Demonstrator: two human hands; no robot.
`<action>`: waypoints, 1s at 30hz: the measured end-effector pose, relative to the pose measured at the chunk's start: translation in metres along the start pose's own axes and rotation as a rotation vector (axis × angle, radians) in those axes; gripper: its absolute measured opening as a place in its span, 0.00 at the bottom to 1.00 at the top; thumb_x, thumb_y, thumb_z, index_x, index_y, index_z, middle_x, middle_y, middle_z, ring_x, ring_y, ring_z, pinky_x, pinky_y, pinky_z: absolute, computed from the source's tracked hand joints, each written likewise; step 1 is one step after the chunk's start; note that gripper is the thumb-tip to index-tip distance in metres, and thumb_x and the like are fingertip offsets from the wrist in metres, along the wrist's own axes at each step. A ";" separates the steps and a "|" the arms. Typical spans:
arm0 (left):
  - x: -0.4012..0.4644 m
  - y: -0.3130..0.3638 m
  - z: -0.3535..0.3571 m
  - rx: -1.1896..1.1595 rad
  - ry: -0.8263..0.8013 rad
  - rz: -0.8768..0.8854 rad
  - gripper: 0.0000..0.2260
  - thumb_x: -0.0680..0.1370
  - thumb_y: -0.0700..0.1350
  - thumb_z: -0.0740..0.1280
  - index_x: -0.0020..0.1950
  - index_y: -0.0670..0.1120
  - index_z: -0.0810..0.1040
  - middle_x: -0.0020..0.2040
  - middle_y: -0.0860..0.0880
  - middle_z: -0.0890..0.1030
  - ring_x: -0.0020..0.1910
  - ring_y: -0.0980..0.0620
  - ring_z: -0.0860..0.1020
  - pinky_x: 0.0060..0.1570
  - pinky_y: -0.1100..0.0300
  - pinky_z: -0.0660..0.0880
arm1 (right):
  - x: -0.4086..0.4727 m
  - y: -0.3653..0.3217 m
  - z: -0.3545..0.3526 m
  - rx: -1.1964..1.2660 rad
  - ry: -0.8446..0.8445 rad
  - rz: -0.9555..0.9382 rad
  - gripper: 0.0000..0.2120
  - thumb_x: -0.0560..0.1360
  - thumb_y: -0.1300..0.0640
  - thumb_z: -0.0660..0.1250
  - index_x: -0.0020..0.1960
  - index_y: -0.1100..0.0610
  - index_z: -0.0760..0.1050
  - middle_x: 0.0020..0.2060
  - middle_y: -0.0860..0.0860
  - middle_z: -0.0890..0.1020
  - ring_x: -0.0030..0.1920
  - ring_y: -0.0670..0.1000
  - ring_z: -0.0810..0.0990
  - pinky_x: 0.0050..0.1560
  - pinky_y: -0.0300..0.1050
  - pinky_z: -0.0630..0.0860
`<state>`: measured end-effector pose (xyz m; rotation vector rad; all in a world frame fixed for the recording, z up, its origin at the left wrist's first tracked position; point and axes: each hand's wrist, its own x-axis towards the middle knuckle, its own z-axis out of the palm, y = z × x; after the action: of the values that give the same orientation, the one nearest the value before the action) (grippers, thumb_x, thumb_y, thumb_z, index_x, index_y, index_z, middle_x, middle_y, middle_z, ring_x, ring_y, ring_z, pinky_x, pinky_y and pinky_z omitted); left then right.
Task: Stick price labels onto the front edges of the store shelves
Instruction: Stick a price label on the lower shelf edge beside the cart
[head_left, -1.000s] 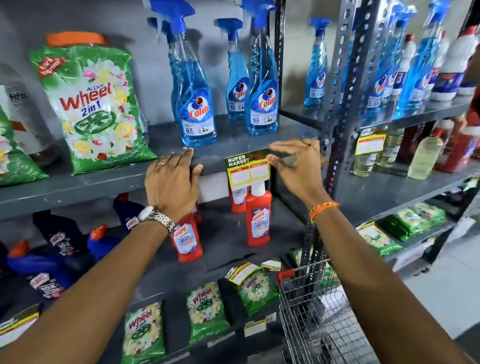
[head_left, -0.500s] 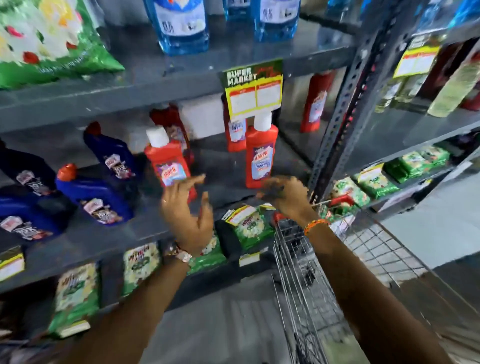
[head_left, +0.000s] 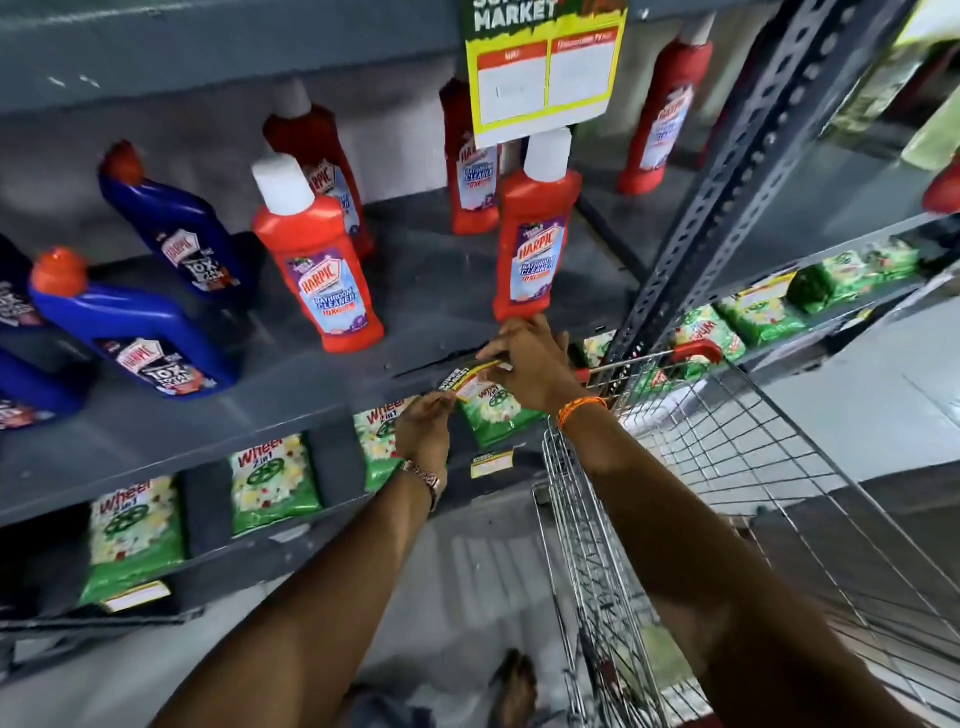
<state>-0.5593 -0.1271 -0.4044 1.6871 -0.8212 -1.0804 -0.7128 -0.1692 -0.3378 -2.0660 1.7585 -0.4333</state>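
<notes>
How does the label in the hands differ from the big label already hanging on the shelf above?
1. The held label is pinched by the left hand and right hand; the hung label is stuck to its shelf edge.
2. The held label is tilted and slightly curled at the lower shelf's front edge; the hung label lies flat, facing out.
3. The held label looks much smaller in the picture, though the hung label is nearer the camera.

Both share yellow, red and white printing.

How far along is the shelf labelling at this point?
Done: a big price label hangs from the upper shelf edge, and a small one sits on the bottom shelf edge. In hand: the left hand and right hand hold a label at the middle shelf edge; it does not look pressed flat yet. Left: the rest of that edge looks bare.
</notes>
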 end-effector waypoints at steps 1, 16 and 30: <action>0.002 0.000 0.000 0.000 0.006 -0.028 0.05 0.77 0.37 0.71 0.51 0.39 0.86 0.44 0.48 0.82 0.34 0.69 0.78 0.46 0.68 0.76 | 0.002 0.000 0.001 -0.007 0.019 -0.004 0.10 0.73 0.51 0.74 0.54 0.47 0.84 0.56 0.46 0.77 0.66 0.55 0.65 0.67 0.59 0.59; 0.006 -0.009 0.011 0.185 0.213 -0.068 0.11 0.69 0.55 0.76 0.28 0.64 0.80 0.37 0.59 0.85 0.44 0.53 0.84 0.70 0.44 0.70 | 0.006 -0.004 0.011 -0.255 0.185 -0.001 0.05 0.72 0.55 0.73 0.43 0.46 0.85 0.49 0.44 0.76 0.60 0.55 0.68 0.50 0.51 0.54; -0.010 0.023 -0.011 0.701 0.193 0.182 0.04 0.73 0.55 0.73 0.45 0.59 0.86 0.55 0.53 0.77 0.59 0.42 0.71 0.53 0.51 0.74 | -0.017 0.026 0.020 0.002 0.169 0.216 0.06 0.73 0.45 0.73 0.48 0.44 0.85 0.54 0.46 0.80 0.62 0.56 0.69 0.64 0.59 0.62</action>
<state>-0.5542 -0.1220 -0.3782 2.1879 -1.2918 -0.5088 -0.7286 -0.1541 -0.3677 -1.8576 2.0517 -0.5579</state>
